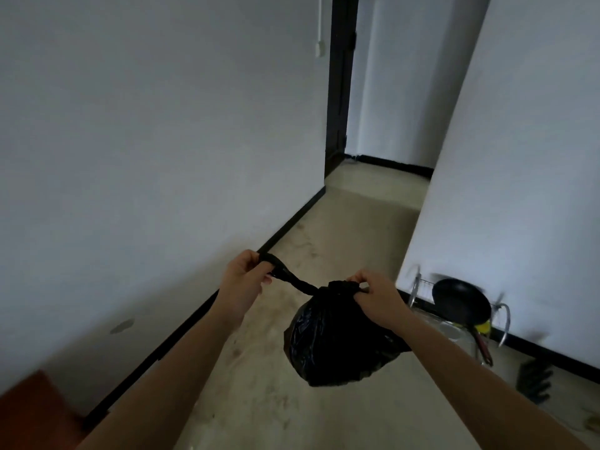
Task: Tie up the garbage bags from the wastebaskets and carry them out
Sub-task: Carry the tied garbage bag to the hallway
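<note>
A full black garbage bag [328, 345] hangs in the air above the floor, held up by both hands. My left hand [243, 277] grips a twisted strand of the bag's top and holds it stretched up and to the left. My right hand [376, 295] pinches the gathered neck of the bag at the knot. No wastebasket is in view.
A narrow corridor with a beige floor [341, 228] runs ahead to a dark door frame [339, 92]. White walls stand on both sides. A wire rack with a black frying pan [461, 303] sits by the right wall. A reddish-brown object [35, 414] is at the bottom left.
</note>
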